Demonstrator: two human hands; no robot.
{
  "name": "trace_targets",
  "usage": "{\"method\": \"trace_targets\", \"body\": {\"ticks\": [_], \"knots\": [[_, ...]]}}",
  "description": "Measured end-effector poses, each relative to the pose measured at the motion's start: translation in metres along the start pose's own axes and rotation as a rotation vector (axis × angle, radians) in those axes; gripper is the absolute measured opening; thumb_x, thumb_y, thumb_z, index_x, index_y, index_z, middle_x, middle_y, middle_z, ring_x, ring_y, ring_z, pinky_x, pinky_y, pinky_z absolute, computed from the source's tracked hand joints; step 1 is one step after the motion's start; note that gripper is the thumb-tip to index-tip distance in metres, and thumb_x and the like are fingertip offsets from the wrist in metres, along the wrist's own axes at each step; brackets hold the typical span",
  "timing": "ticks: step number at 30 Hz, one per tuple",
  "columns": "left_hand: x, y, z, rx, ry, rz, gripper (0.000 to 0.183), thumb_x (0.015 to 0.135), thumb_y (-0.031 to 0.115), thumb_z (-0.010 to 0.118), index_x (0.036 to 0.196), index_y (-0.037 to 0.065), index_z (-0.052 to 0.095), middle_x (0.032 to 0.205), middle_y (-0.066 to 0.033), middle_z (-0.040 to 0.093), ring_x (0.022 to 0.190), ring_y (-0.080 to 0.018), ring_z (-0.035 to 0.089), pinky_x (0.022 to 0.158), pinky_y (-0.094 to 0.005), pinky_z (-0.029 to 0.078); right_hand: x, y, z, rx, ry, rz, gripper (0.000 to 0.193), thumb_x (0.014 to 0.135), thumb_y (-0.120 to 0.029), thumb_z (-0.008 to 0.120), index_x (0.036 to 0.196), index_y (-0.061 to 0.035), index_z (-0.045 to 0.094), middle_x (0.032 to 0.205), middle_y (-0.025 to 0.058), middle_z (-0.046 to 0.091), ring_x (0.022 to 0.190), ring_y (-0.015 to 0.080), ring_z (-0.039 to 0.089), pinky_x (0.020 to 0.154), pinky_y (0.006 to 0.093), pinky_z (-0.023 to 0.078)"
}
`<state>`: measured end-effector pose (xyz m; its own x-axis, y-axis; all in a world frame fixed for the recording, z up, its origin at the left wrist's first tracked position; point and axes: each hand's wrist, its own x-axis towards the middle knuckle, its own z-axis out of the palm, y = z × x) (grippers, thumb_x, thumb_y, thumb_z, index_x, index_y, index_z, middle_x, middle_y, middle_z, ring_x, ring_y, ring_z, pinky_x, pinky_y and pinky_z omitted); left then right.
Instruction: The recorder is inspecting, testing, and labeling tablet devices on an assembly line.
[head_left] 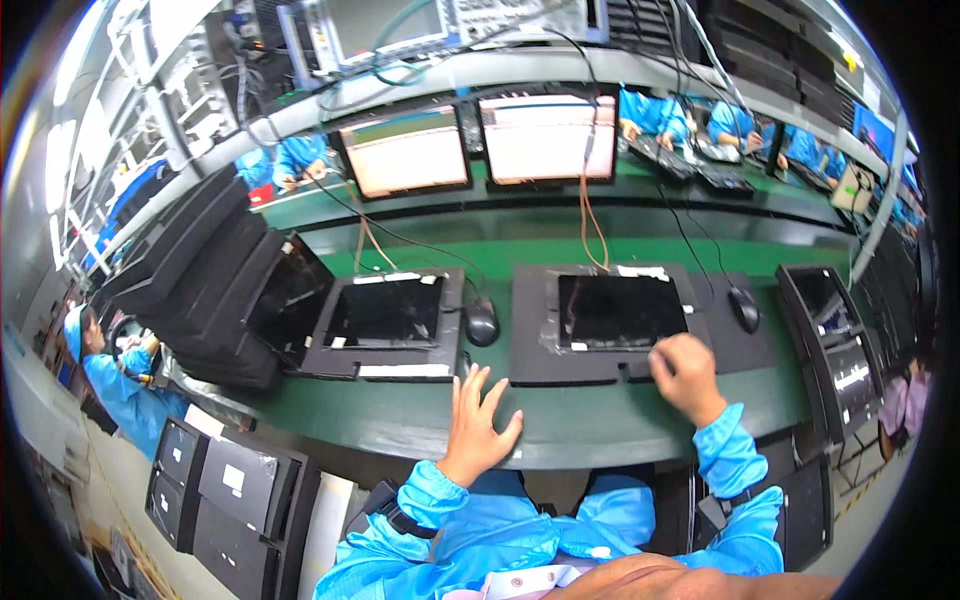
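While your left hand (474, 422) rests spread flat on the green bench (600, 420), your right hand (686, 372) curls empty-fisted at the right fixture (600, 322); seating the panel looks next.

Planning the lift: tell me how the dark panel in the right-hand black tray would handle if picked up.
The dark panel looks thin, flat and rigid, so probably stiff, not floppy. Its glossy face suggests slippery and fragile. It lies flat in its black tray, so rolling seems unlikely. The right hand is at its corner.

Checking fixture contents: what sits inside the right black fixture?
A dark flat panel lies in the right fixture, an orange cable running to its top edge. The right hand covers the lower right corner.
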<state>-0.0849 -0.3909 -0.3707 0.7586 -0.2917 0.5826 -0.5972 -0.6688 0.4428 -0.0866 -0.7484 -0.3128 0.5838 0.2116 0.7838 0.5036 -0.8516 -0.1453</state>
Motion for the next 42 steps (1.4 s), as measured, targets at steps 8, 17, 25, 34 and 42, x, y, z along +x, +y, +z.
{"method": "trace_targets", "body": {"ticks": [8, 17, 25, 34, 42], "knots": [[0.036, -0.116, -0.078, 0.310, 0.167, -0.042, 0.066, 0.083, 0.024, 0.077, 0.141, 0.005, 0.051, 0.154, -0.0244, 0.038, 0.147, -0.0453, 0.029, 0.119, -0.0642, 0.018, 0.072, -0.071, 0.080, 0.259, -0.248, -0.206, 0.019, 0.084, -0.015, 0.073, 0.100, -0.0047, 0.069, 0.102, 0.0130, 0.067, 0.095, 0.0320, 0.064, 0.080, 0.0418, 0.052], [0.062, -0.171, -0.096, 0.391, -0.184, -0.242, 0.081, 0.084, 0.056, 0.068, 0.144, 0.005, 0.052, 0.155, -0.0206, 0.040, 0.149, -0.0346, 0.028, 0.120, -0.0596, 0.014, 0.163, -0.111, 0.265, 0.089, -0.471, -0.292, 0.025, 0.084, -0.024, 0.069, 0.099, -0.0044, 0.073, 0.098, 0.0142, 0.065, 0.100, 0.0338, 0.062, 0.089, 0.0464, 0.049], [0.079, -0.186, -0.110, 0.350, -0.131, -0.058, 0.077, 0.075, 0.035, 0.076, 0.142, 0.007, 0.053, 0.145, -0.0194, 0.049, 0.142, -0.0364, 0.037, 0.119, -0.0565, 0.022, 0.201, -0.106, 0.266, 0.247, -0.652, -0.144, 0.025, 0.081, -0.026, 0.069, 0.093, -0.0044, 0.069, 0.092, 0.0187, 0.070, 0.089, 0.0378, 0.067, 0.077, 0.0465, 0.053], [0.065, -0.152, -0.146, 0.141, 0.506, 0.053, 0.038, 0.078, -0.001, 0.071, 0.115, 0.003, 0.071, 0.117, -0.0161, 0.071, 0.103, -0.0324, 0.071, 0.091, -0.0382, 0.057, 0.188, -0.157, 0.160, 0.075, -0.048, -0.425, 0.045, 0.082, -0.043, 0.077, 0.104, -0.0042, 0.068, 0.095, 0.0129, 0.062, 0.097, 0.0314, 0.058, 0.088, 0.0445, 0.045], [-0.054, -0.052, -0.169, -1.420, 0.779, -0.715, 0.040, 0.107, 0.027, 0.051, 0.137, 0.000, 0.053, 0.132, -0.0126, 0.062, 0.119, -0.0260, 0.061, 0.102, -0.0402, 0.050, 0.071, -0.174, 0.146, 0.313, -0.885, 0.262, 0.040, 0.088, -0.036, 0.071, 0.082, 0.0038, 0.068, 0.077, 0.0259, 0.067, 0.077, 0.0462, 0.066, 0.071, 0.0525, 0.052]]}}
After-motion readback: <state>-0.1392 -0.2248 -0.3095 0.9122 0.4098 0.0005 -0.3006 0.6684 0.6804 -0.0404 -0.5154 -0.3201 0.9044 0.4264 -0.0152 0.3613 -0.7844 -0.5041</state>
